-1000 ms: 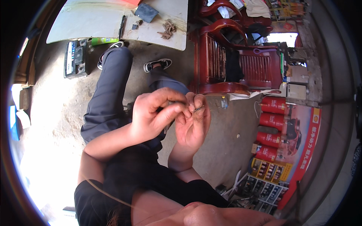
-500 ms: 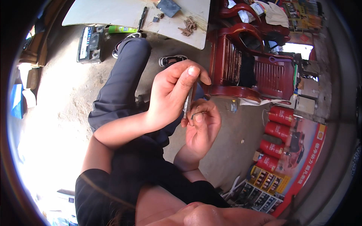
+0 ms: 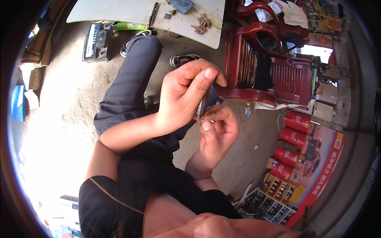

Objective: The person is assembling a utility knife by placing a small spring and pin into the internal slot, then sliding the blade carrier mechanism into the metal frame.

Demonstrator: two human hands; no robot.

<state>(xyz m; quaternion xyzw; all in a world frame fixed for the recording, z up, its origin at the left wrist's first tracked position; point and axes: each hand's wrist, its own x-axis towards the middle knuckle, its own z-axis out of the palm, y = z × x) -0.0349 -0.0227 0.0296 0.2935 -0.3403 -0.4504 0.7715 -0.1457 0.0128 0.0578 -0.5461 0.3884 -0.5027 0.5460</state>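
Note:
My left hand (image 3: pixel 183 95) is raised before my lap, its fingers closed round a slim metal tool (image 3: pixel 201 105) that points downward. The exact kind of tool does not show. Just below and to the right, my right hand (image 3: pixel 217 137) pinches a small piece with a yellowish edge (image 3: pixel 207 121) between thumb and fingers. The tool's tip meets or nearly meets this piece; I cannot tell which. Much of the piece is covered by the fingertips.
Ahead, a pale table (image 3: pixel 111 11) bears brown chips (image 3: pixel 202 23), a dark sheet (image 3: pixel 181 5) and a black pen-like tool (image 3: pixel 152 15). A car battery (image 3: pixel 97 43) sits on the floor. Right are a reddish wooden chair (image 3: pixel 254 65) and red cylinders printed on a poster (image 3: pixel 293 137).
My right hand has risen slightly and turned, bringing the small piece up to the tool's tip. My left hand has shifted a little to the right, as has the whole view.

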